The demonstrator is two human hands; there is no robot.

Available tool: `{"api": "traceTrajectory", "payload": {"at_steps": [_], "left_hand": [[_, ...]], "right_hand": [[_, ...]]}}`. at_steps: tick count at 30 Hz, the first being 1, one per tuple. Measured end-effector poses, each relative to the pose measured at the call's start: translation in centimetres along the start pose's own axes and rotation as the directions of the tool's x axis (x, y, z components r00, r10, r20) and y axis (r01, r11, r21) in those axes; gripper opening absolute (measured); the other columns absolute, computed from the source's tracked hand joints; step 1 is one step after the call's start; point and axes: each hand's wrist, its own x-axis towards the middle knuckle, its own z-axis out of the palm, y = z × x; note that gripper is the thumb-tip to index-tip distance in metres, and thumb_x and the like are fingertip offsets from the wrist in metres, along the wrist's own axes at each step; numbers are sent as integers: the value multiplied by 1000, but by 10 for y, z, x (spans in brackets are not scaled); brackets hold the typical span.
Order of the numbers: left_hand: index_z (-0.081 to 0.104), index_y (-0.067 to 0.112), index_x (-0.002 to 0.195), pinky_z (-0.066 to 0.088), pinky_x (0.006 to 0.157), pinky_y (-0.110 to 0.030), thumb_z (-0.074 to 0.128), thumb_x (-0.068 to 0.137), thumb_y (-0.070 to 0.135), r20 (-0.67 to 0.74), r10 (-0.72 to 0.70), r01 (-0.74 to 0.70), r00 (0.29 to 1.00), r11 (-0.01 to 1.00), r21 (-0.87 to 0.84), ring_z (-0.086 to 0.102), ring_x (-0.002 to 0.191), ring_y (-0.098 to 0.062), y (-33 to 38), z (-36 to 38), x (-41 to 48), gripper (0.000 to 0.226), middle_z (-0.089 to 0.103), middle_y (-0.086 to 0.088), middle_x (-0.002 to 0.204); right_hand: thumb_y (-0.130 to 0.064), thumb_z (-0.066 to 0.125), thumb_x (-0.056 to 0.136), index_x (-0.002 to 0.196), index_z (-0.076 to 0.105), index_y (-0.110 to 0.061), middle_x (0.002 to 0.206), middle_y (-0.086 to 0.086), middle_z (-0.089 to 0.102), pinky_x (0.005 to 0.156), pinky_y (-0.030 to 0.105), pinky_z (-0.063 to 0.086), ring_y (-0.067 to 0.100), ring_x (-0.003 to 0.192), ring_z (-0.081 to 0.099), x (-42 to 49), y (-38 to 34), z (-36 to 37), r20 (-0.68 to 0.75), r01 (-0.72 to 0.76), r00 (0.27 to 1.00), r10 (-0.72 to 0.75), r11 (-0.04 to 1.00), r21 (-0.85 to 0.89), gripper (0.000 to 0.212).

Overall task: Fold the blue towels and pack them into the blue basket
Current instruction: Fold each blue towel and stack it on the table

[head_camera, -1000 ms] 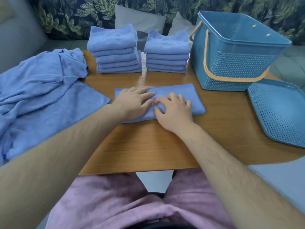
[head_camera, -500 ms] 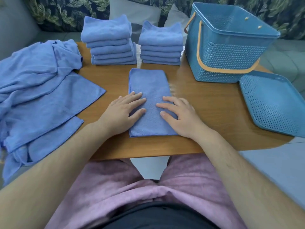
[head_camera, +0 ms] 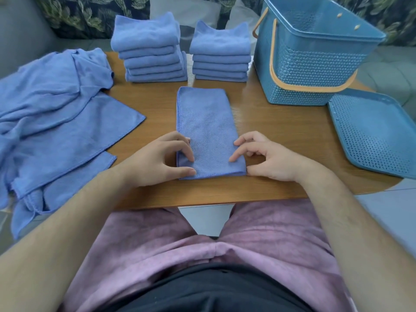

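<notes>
Centre of the table (head_camera: 281,131): half-folded towel (head_camera: 206,127) as a long strip, long axis running 12 to 6 o'clock, near short edge close to the table's front edge. At the strip's 7 o'clock corner, left hand (head_camera: 157,161), thumb and forefinger curled and pinching the cloth. At the 5 o'clock corner, right hand (head_camera: 267,158), fingers curled, forefinger tip on the cloth, thumb against the corner; actual hold on the cloth not clear from this view.

Around the strip: left stack (head_camera: 149,50) of folded towels at 11 o'clock and right stack (head_camera: 221,52) at 12 o'clock. Blue basket (head_camera: 315,70) at 1 o'clock, no towel visible in the part of its inside on view. Lid (head_camera: 373,134) lying flat at 3 o'clock. Heap of unfolded towels (head_camera: 56,104) at 9 o'clock, partly hanging off the table.

Step in hand, by judgement: the cross fold, near edge carried over to the far edge. For a clean result:
- Take all layers at both near corners, not the top one alone.
- Lift both corners together and level.
- Carry straight toward 12 o'clock, without drift toward 3 or 9.
- Lay corner on corner and hem on hem, releasing only after matching the edges.
- Smooth outward from the new fold with flat palms.

Soft pile likely to slide on itself, hence a low, slow carry. Match the footprint of the stacked pieces for a tidy fit in the basket.
</notes>
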Motion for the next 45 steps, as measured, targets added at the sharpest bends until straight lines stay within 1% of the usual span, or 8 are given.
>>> {"api": "traceTrajectory", "payload": {"at_steps": [4, 12, 18, 23, 28, 33, 39, 45], "left_hand": [[67, 32, 100, 38, 113, -35, 80, 77, 52, 26, 4, -4, 1000, 999, 38, 42, 137, -1, 0, -1, -2, 33, 52, 15, 121], [56, 29, 109, 41, 103, -34, 79, 68, 71, 46, 71, -79, 996, 979, 190, 50, 128, -13, 3, -1, -2, 63, 52, 7, 121], [58, 27, 107, 49, 89, -40, 77, 87, 37, -112, 79, -59, 991, 984, 167, 64, 105, -12, 3, -2, -2, 29, 67, 9, 109], [68, 13, 96, 44, 69, -19, 63, 97, 24, -176, -78, 19, 981, 949, -314, 58, 74, -4, 18, 0, -4, 12, 65, 13, 79], [67, 4, 99, 46, 65, -19, 63, 96, 22, -171, -165, 29, 971, 794, -607, 57, 74, -7, 24, 0, -2, 18, 64, 7, 80], [71, 9, 99, 46, 69, -28, 64, 96, 30, -317, -325, 90, 891, 811, -578, 61, 77, -11, 27, 6, 9, 22, 69, 2, 82], [68, 19, 94, 43, 76, -28, 57, 100, 43, -370, -373, 172, 851, 864, -474, 56, 77, -5, 24, 6, 18, 28, 62, 3, 80], [41, 29, 146, 48, 100, -37, 71, 89, 31, -196, -277, 133, 941, 832, -538, 66, 116, -12, 16, 10, 9, 65, 71, 6, 122]], "right_hand": [[-6, 84, 80, 106, 76, -25, 132, -4, 46, 105, 7, 29, 5, 124, 49, 4, 5, 7, -62, 60, 996, -62, 998, -35, 33], [-19, 73, 93, 106, 75, -24, 90, -7, 63, 69, 11, 38, 2, 68, 46, 9, 0, 15, -264, 71, 964, -32, 988, 139, 14], [-21, 65, 99, 108, 72, -31, 91, -9, 72, 76, 26, 47, 15, 74, 55, 10, -7, 12, -276, -2, 958, 72, 969, 247, 15], [-11, 57, 102, 105, 70, -11, 97, 4, 74, 77, 20, 51, 14, 85, 63, -1, -20, 0, -97, 18, 995, 21, 923, 385, 14], [-16, 54, 104, 109, 66, -4, 81, -13, 72, 65, 10, 44, -4, 68, 59, -5, -29, -7, -83, 7, 996, 32, 903, 430, 17], [-40, 82, 79, 108, 64, -13, 106, 5, 77, 90, 40, 54, 23, 101, 73, 1, -24, 1, -130, -81, 981, 145, 911, 405, 44], [-21, 64, 99, 96, 58, -16, 76, 6, 73, 63, 32, 45, 10, 58, 57, 22, -22, 24, -368, -83, 901, 231, 923, 377, 9], [-33, 59, 100, 97, 55, -31, 72, -5, 72, 65, 38, 50, 7, 60, 61, 35, -11, 31, -479, -92, 834, 275, 925, 369, 5]]}}
